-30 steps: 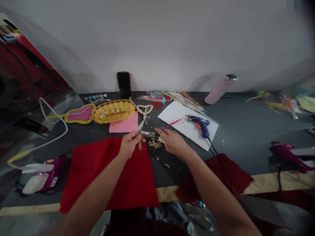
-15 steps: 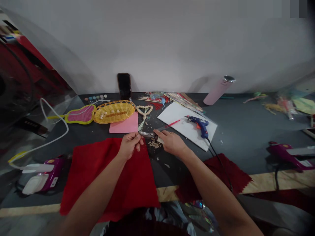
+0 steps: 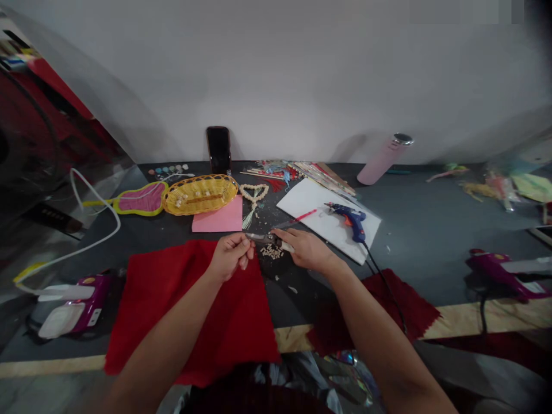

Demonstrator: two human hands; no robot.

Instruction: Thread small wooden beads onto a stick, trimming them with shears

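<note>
My right hand (image 3: 307, 248) is closed round the pale handle of a pair of pruning shears (image 3: 262, 238), whose metal blades point left. Those blades reach the fingertips of my left hand (image 3: 233, 253), which is pinched closed above a red cloth (image 3: 198, 310). Whatever the left fingers hold is too small to make out. Under the shears lies a little heap of short cut pale pieces (image 3: 272, 252). Just beyond the hands is a string of pale beads (image 3: 254, 194) with a light green tassel (image 3: 248, 219).
A yellow woven basket (image 3: 202, 195) overlaps a pink sheet (image 3: 218, 217). At right, a blue glue gun (image 3: 354, 223) rests on a white board (image 3: 310, 204), its cord trailing to the table edge. A phone (image 3: 219, 149) and a pink tumbler (image 3: 383, 161) stand by the wall.
The shears and both hands have shifted very slightly to the right. My left fingers still meet the blade tips; the other things stay in place.
</note>
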